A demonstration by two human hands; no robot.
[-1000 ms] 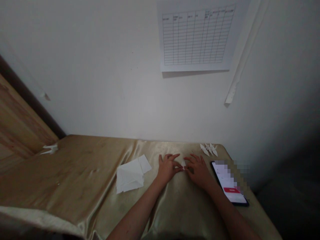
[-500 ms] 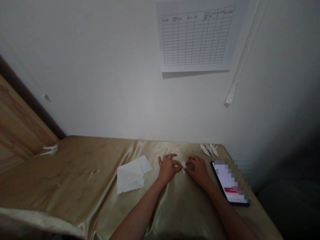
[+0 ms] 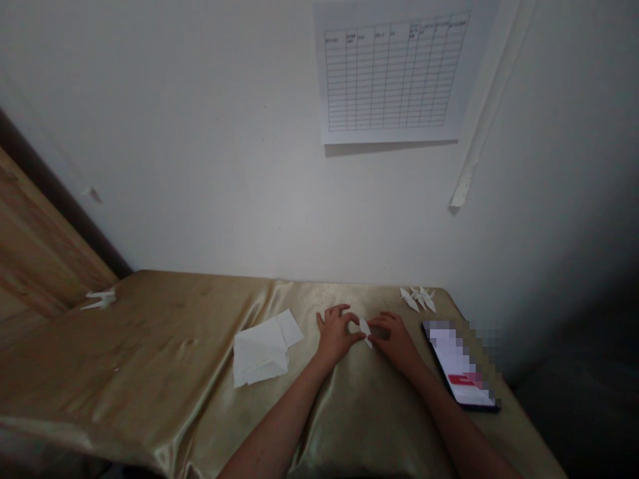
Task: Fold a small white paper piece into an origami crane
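Note:
A small folded piece of white paper, narrow and pointed at both ends, is held between my two hands just above the cloth. My left hand pinches its left side with thumb and index finger, the other fingers raised and spread. From the right, my right hand grips the same paper between thumb and fingertips. Left of my hands lies a loose stack of white paper sheets. Several folded white paper cranes rest at the table's back right corner.
A phone with a lit, partly blurred screen lies right of my right arm. The table wears a shiny gold cloth. A printed chart hangs on the wall behind. White scraps sit at the far left edge.
The folded paper has turned to slant down to the right, and more of it shows between my fingers. My fingertips have shifted slightly around it.

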